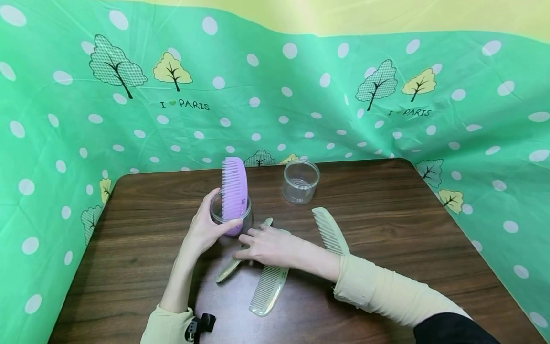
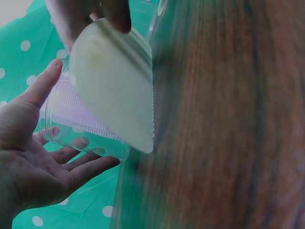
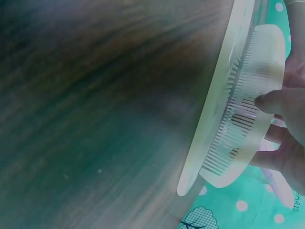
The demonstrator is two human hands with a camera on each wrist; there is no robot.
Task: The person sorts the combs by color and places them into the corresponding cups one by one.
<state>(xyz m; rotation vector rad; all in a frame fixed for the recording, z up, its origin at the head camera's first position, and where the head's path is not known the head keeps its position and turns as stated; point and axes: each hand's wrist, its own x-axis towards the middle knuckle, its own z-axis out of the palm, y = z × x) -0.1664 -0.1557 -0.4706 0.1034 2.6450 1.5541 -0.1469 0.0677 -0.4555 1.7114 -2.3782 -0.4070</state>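
Note:
My left hand (image 1: 204, 227) curls its thumb and fingers round a clear jar (image 1: 248, 220) standing on the table. A purple comb (image 1: 235, 191) stands upright in that jar, its teeth facing left. Just right of the jar, my right hand (image 1: 270, 246) pinches a pale green comb (image 1: 227, 271), tilted on edge; the right wrist view shows the thumb on the comb's (image 3: 268, 57) side. A second pale green comb (image 1: 268, 289) lies flat under my right hand and wrist, partly hidden. Beyond the right forearm lies a third pale green comb (image 1: 331, 231), its lower end covered by the sleeve.
Another clear jar (image 1: 301, 184) stands near the back edge of the dark wooden table (image 1: 386, 205). A green dotted cloth (image 1: 275, 114) hangs behind and beside the table. A black strap (image 1: 201, 326) sits at the left wrist.

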